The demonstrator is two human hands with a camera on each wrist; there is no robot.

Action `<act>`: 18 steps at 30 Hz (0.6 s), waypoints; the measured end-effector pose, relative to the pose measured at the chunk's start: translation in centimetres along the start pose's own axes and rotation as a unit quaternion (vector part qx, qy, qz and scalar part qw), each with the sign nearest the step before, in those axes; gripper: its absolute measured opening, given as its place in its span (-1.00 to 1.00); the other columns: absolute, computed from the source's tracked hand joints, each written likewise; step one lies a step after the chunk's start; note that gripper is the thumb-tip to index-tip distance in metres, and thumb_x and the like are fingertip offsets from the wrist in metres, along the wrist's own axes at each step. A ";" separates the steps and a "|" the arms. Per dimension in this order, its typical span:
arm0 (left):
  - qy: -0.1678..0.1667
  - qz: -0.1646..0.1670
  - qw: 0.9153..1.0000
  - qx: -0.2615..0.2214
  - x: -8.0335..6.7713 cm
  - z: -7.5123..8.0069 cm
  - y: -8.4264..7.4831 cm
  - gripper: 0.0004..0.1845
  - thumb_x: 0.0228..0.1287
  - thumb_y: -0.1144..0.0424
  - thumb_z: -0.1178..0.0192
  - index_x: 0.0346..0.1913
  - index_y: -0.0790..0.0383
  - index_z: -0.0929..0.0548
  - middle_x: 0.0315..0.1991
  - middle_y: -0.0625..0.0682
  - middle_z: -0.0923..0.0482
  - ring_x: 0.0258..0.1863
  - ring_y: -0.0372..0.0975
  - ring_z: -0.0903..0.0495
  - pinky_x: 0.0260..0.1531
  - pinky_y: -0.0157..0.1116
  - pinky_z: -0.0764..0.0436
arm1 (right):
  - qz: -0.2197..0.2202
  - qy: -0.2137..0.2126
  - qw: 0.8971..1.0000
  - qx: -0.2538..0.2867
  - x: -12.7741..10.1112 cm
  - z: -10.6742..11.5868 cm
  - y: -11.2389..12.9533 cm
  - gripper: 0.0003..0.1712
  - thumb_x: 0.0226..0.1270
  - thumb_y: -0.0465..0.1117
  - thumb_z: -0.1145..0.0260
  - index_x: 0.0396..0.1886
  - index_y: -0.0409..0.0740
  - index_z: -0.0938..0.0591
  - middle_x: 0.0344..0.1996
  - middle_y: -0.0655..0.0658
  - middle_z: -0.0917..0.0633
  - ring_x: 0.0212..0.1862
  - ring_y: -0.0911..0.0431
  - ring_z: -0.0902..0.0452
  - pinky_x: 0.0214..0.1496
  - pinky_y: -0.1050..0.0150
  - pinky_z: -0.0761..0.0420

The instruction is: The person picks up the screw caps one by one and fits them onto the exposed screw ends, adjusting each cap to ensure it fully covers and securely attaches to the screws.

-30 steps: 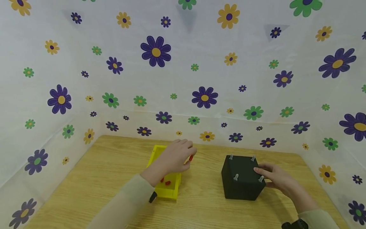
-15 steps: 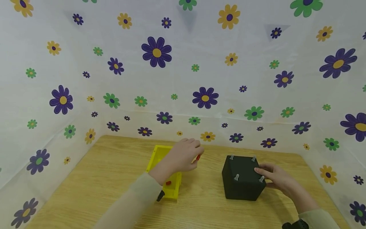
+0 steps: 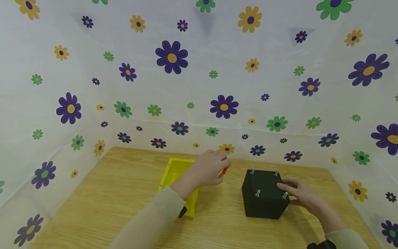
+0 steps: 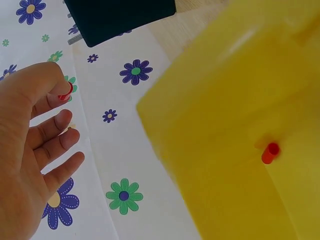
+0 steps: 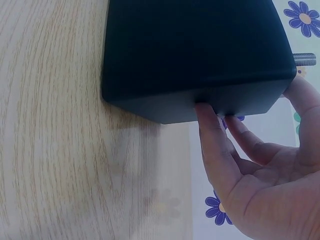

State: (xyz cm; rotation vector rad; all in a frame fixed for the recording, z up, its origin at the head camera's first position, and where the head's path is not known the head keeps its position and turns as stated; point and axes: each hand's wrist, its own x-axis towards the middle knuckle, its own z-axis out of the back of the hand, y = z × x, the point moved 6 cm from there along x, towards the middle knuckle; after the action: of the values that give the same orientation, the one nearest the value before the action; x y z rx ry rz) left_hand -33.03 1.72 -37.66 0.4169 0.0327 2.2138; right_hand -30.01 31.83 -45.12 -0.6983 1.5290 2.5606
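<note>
- Tabletop (image 3: pixel 109 207): light wood grain, enclosed at the left, back and right by white sheeting printed with purple, green and yellow flowers.
- Yellow tray (image 3: pixel 174 173): an open box standing left of centre on the tabletop, with the left forearm lying across its near right part. The left wrist view shows one small red peg (image 4: pixel 270 153) lying inside it.
- Left hand (image 3: pixel 209 169): raised above the tabletop, just right of the tray's far end and between the tray and the black cube. Its fingers (image 4: pixel 55 127) are loosely bent; the thumb and forefinger pinch a small red cap (image 3: pixel 224 170) at their tips. The other fingers carry nothing.
- Red cap: clear of the tabletop, in the left hand's pinch, left of the cube's far left corner and not touching it.
- Black cube (image 3: pixel 262 197): standing on the tabletop right of centre. Four short grey pins (image 3: pixel 257 193) project upward from its top face, one near each corner.
- Right hand (image 3: pixel 303 197): laid against the cube's right side. The right wrist view shows its fingers (image 5: pixel 212 135) extended along the cube's face near the bottom edge, with the thumb near a pin at the top edge. The fingers press the cube and are not clenched round it.
- A dark band (image 3: pixel 321 245) shows at the right wrist, at the lower edge of the head view.
</note>
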 end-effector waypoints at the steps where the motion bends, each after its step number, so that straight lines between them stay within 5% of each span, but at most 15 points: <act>1: 0.000 -0.002 1.000 0.004 0.1 0.0 -0.1 -0.76 0.33 0.12 -0.42 -0.01 -0.01 -0.66 -0.16 -0.11 -0.60 -0.13 -0.23 -0.53 0.00 -0.31 -0.59 | 0.000 -0.001 1.000 -0.001 0.0 0.0 0.0 -0.02 0.72 0.13 -0.07 0.63 -0.56 0.04 0.58 -0.66 -0.05 0.57 -0.57 -0.04 0.44 -0.25 -0.55; 18: -0.020 -0.033 0.999 0.019 0.9 -0.3 -1.5 -0.79 0.36 0.09 -0.40 -0.03 -0.02 -0.66 -0.17 -0.13 -0.63 -0.14 -0.25 -0.58 -0.04 -0.36 -0.59 | 0.005 0.002 1.000 0.000 0.2 0.0 -0.2 -0.01 0.72 0.15 -0.05 0.62 -0.58 0.05 0.57 -0.68 -0.04 0.55 -0.56 -0.09 0.41 -0.23 -0.58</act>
State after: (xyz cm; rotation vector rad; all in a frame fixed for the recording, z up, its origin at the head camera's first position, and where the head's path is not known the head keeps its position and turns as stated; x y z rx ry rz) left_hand -32.54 3.39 -37.89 0.4742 0.0668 2.1418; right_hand -30.11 31.87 -45.38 -0.6982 1.5379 2.5676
